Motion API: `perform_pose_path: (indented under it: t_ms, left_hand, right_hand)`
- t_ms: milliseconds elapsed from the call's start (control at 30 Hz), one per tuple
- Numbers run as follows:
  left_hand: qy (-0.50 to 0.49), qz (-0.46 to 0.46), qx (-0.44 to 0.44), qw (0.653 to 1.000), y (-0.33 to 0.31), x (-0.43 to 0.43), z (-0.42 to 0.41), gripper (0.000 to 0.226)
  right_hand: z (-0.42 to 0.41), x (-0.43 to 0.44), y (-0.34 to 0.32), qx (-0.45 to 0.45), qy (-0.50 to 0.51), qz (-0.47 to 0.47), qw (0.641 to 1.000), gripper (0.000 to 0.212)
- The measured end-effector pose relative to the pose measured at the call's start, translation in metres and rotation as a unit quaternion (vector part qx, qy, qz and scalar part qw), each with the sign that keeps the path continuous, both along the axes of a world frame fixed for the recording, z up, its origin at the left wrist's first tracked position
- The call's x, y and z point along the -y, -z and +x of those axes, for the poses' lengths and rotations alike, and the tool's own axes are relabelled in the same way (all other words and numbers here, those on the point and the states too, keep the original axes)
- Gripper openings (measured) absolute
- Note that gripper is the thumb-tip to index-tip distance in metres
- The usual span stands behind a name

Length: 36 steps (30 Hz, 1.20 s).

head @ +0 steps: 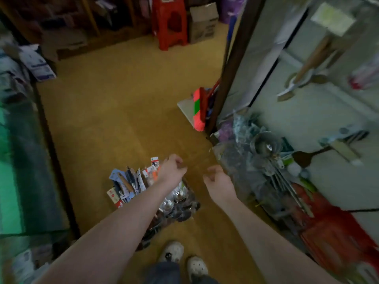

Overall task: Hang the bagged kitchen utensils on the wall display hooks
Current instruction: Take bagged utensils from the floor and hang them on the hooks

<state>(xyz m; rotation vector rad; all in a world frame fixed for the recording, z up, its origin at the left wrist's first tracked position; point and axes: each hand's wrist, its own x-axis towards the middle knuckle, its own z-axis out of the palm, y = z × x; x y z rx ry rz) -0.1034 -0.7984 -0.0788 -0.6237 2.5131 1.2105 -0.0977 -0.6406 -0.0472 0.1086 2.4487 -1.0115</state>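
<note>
I steer by the pile of bagged utensils [127, 181] on the floor, the stock I have to hang. My left hand [172, 168] hovers over the pile's far edge and my right hand [218, 181] hangs just to the right of it. Both have loosely curled fingers, and I see nothing held in either, though the picture is blurred. The wall display [307, 111] rises to the right of the pile.

As I judge it, the step is picking the next pack. I would lower one hand onto the top of the pile, pinch a single bag by its header so the hole stays free, and lift it clear before turning right to a hook. I cannot make out the hooks through the blur.

I count one pile, with too many overlapping packs to number. There are two hands and two pale shoes [173, 252] on the near side of it. Far beyond it stand one red stool [170, 23] and one cardboard box [202, 23].
</note>
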Motion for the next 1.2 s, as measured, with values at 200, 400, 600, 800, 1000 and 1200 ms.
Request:
perform_pose_path:
  t_ms: [200,400,600,800,1000,1200]
  left_hand:
    - [0.127,0.066,-0.041,0.989,-0.069,-0.069,0.0,0.014]
    - [0.294,0.069,-0.094,0.949,-0.118,-0.126,0.012,0.008]
    - [0.408,0.071,-0.129,0.901,-0.161,-0.207,0.05,0.01]
    - [0.5,0.086,-0.153,0.848,-0.185,-0.317,0.13,0.007]
    - [0.589,0.091,-0.149,0.789,-0.183,-0.45,0.266,0.008]
    - [0.645,0.117,-0.131,0.744,-0.196,-0.54,0.375,0.011]
  right_hand:
    - [0.016,-0.042,-0.064,-0.045,0.147,-0.005,0.988,0.028]
    - [0.065,-0.092,-0.108,-0.095,0.286,0.002,0.953,0.026]
    - [0.132,-0.157,-0.143,-0.143,0.397,0.012,0.907,0.026]
    - [0.233,-0.247,-0.157,-0.183,0.485,0.021,0.855,0.028]
    - [0.378,-0.356,-0.155,-0.193,0.553,0.03,0.81,0.031]
    - [0.484,-0.439,-0.148,-0.203,0.611,0.027,0.765,0.03]
